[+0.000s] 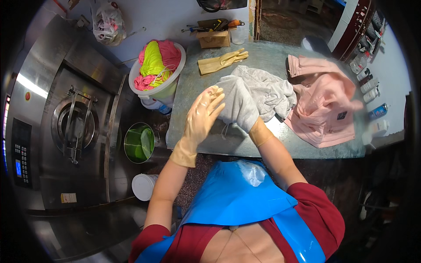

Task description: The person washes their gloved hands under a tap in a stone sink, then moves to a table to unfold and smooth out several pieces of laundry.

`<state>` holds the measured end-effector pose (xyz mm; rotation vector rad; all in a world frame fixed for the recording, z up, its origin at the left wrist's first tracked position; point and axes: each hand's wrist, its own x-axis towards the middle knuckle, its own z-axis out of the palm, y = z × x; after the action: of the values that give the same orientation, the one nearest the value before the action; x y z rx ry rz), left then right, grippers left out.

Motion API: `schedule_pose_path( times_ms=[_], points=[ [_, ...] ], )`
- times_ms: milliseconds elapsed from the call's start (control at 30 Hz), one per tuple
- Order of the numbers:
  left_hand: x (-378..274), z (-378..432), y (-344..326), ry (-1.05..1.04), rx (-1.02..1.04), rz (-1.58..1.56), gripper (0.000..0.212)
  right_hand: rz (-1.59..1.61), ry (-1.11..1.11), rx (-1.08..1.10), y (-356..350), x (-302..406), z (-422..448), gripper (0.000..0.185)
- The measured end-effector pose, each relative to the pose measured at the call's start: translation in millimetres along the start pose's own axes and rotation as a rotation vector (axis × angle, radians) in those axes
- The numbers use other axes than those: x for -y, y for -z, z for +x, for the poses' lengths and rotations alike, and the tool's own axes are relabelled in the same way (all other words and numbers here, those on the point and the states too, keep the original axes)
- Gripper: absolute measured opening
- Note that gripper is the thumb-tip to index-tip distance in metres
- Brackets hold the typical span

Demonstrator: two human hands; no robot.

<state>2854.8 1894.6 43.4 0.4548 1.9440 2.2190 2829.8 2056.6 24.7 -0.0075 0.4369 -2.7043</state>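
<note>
My left hand [203,116], in a cream rubber glove, is raised over the metal table's left part, fingers extended and slightly apart, with nothing in its grasp. Only the cuff of the same kind of glove shows on my right hand [260,131]; the rest is covered by a light grey knit garment [235,102] with a drawstring, so its fingers are hidden. The grey garment lies bunched on the metal table [194,131]. Beyond it lies an empty cream rubber glove [218,62]. To the right a pink garment [325,98] with a dark patch is spread in folds.
A white tub [182,62] of pink and yellow-green cloth stands left of the table, above a metal bucket [139,143] with green contents. Farther left is a steel washing machine [75,131]. A cardboard box [214,39] of tools stands behind; bottles [370,90] line the right.
</note>
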Motion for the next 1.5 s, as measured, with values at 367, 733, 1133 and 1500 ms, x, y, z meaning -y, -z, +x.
schedule_pose_path(
  times_ms=[367, 733, 1133, 1500],
  points=[
    [84.0, 1.2, -56.3, -0.168, -0.555, 0.424, 0.046, -1.316, 0.275, -0.002, 55.8, -39.1, 28.1, 0.041],
    [61.7, 7.2, -45.6, -0.533, -0.124, 0.672, 0.054, -0.791, 0.440, -0.022, 108.9, -61.7, 49.7, 0.045],
    [-18.5, 19.2, -11.5, 0.223, 0.142, -1.165, 0.105, -1.783, 0.811, 0.044, 29.7, -1.2, 4.0, 0.046],
    [-34.7, 27.1, -54.5, -0.555, 0.032, -0.045, 0.112, -1.743, 0.688, -0.275, -24.8, -54.6, 6.0, 0.059]
  ],
)
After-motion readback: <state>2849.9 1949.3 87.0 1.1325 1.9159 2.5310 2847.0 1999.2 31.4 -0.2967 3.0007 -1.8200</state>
